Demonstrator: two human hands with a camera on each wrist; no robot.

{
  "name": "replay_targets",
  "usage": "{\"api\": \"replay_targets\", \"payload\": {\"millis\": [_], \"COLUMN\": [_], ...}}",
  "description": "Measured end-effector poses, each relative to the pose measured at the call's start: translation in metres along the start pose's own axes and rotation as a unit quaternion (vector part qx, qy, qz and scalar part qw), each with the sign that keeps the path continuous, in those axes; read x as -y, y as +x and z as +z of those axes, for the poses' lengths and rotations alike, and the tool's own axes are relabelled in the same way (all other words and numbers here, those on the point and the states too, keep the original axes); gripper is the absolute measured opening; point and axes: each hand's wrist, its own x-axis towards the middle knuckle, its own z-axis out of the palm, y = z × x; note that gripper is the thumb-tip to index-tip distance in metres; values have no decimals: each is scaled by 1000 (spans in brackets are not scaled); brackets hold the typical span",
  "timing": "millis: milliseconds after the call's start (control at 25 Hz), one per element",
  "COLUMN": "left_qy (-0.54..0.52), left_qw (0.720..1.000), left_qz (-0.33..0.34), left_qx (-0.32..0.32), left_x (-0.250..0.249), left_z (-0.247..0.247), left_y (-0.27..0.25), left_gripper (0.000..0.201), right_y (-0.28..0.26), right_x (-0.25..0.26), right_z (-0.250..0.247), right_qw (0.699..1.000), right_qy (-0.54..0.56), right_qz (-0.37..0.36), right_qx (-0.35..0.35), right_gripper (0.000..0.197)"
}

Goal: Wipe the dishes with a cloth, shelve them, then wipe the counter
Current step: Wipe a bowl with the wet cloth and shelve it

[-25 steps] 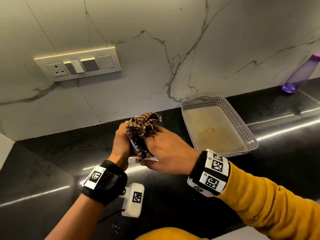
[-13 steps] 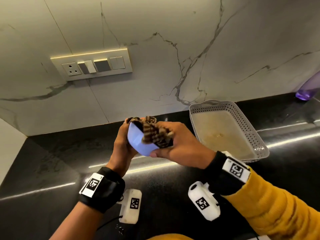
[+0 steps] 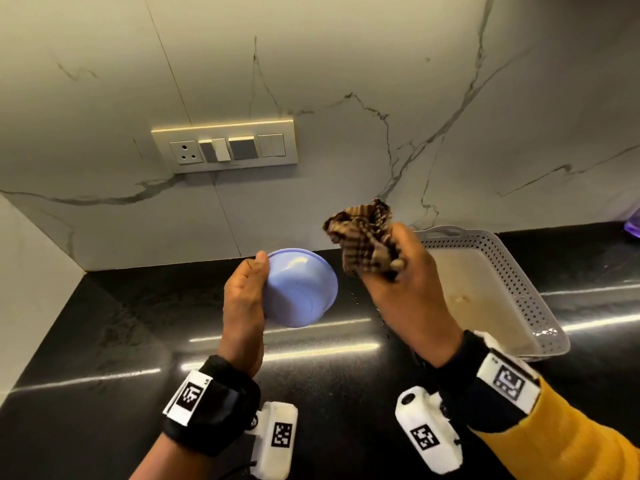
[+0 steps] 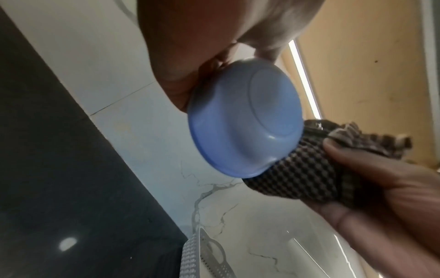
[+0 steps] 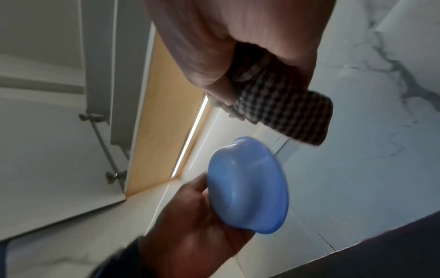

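My left hand (image 3: 247, 289) holds a small pale blue bowl (image 3: 299, 289) by its rim above the black counter (image 3: 104, 341), thumb on the near edge, the bowl's base turned to the right. The left wrist view shows the blue bowl (image 4: 245, 120) from underneath, and the right wrist view shows the bowl (image 5: 247, 186) side-on. My right hand (image 3: 401, 282) grips a bunched brown checked cloth (image 3: 367, 240), lifted clear to the right of the bowl. The cloth (image 4: 304, 175) lies just behind the bowl in the left wrist view; in the right wrist view the cloth (image 5: 285, 114) sits above it.
A grey perforated plastic tray (image 3: 519, 271) stands on the counter at the right by the marble wall, with nothing in it. A switch panel (image 3: 225, 147) is on the wall. A purple bottle (image 3: 633, 223) shows at the far right edge. A cabinet handle (image 5: 102, 144) hangs overhead.
My right hand has pulled the cloth off the bowl and moved up and to the right. The left hand keeps the bowl, now uncovered and apart from the cloth.
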Motion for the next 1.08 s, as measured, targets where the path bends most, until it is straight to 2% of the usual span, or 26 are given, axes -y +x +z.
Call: {"api": "replay_targets", "payload": {"millis": [40,80,160,200,240,320,360,480,600,680,800,880,920,1000,1080], "left_qy": [9,14,9,-5,-23,-60,-68,-52,-100,-157,-202,-199,-195,-177,-166], "left_qw": [1000,1000,1000,1000,1000,996,995,996,988,975,964,964,964,967,970], "left_qz": [7,12,12,2,-18,-57,-73,-74,-115,-150,-170,-164,-165,-164,-150], "left_qx": [-6,-6,-7,-8,-11,-16,-10,17,31,51,45,58,71,80,95], "left_x": [-1,-3,-6,-10,-13,-16,-19,-23,-30,-35,-43,-47,-51,-56,-56], "left_z": [2,4,3,3,1,-2,-2,0,4,6,9,13,16,21,24], "left_y": [0,-1,0,-1,-3,-8,-11,-12,-10,-11,-13,-17,-21,-26,-28], "left_gripper": [52,51,52,55,59,60,54,43,42,48,54,67,77,93,101], "right_y": [-7,-16,-33,-39,-40,-33,-28,-15,-14,-20,-33,-40,-42,-39,-23], "right_x": [8,17,26,26,27,29,30,27,18,13,11,14,15,19,24], "right_z": [9,18,39,46,49,49,48,46,42,41,43,42,41,38,35], "right_qw": [999,997,981,962,937,892,884,901,945,966,981,966,945,895,877], "right_qy": [-8,-3,-44,-109,-180,-283,-294,-262,-170,-112,-83,-151,-207,-299,-331], "right_qz": [-36,-69,-130,-178,-221,-260,-265,-251,-228,-201,-145,-183,-224,-286,-288], "right_qx": [8,45,140,177,203,237,247,238,163,114,98,106,120,164,194], "right_gripper": [24,30,63,79,87,87,85,76,68,72,83,71,67,69,75]}}
